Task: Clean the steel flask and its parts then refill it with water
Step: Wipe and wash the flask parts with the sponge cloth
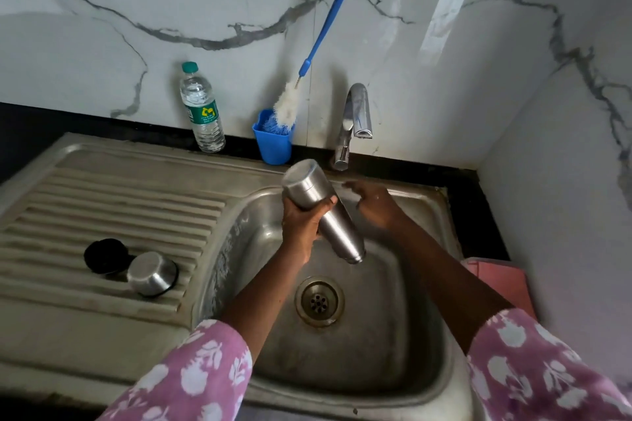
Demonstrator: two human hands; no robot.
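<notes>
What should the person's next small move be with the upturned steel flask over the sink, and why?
Probably tilt the steel flask upright again. The left hand grips it mouth down over the sink, as if draining it, while the right hand hovers open by the tap. No stream is visible. Its steel cap and black stopper wait on the drainboard.

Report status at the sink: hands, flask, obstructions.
Left hand grips steel flask, mouth tilted down over sink. Right hand open beside it. Cap parts on drainboard. Nothing obstructing.
</notes>
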